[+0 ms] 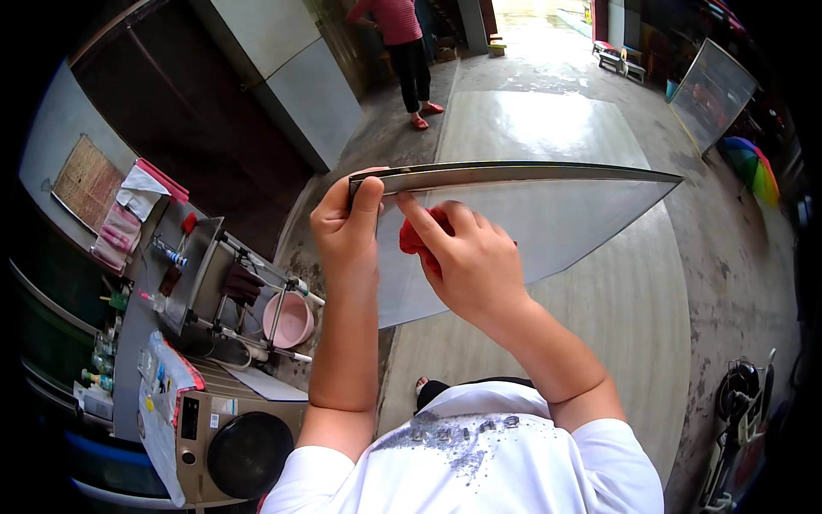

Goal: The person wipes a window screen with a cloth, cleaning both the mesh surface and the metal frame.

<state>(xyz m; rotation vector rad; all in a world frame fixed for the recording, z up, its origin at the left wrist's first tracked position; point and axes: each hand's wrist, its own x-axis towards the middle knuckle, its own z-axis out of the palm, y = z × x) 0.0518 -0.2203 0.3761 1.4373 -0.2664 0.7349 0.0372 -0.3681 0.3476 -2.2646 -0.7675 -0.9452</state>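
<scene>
A window screen (548,214) with a dark metal frame and grey see-through mesh is held up in front of me. My left hand (347,214) is closed around the frame's left corner, thumb on the near side. My right hand (471,257) bunches a red cloth (413,238) against the screen, just below the upper frame bar (514,174). Its index finger reaches up to that bar near my left hand. Most of the cloth is hidden by the fingers. The screen's right end tapers away toward the far right.
At left are a sink stand (205,265), a pink basin (288,319) and a washing machine (231,445). A person (402,43) in red shoes stands ahead. Another framed screen (713,92) leans at right, near a rainbow umbrella (753,167). A folded cart (741,420) stands lower right.
</scene>
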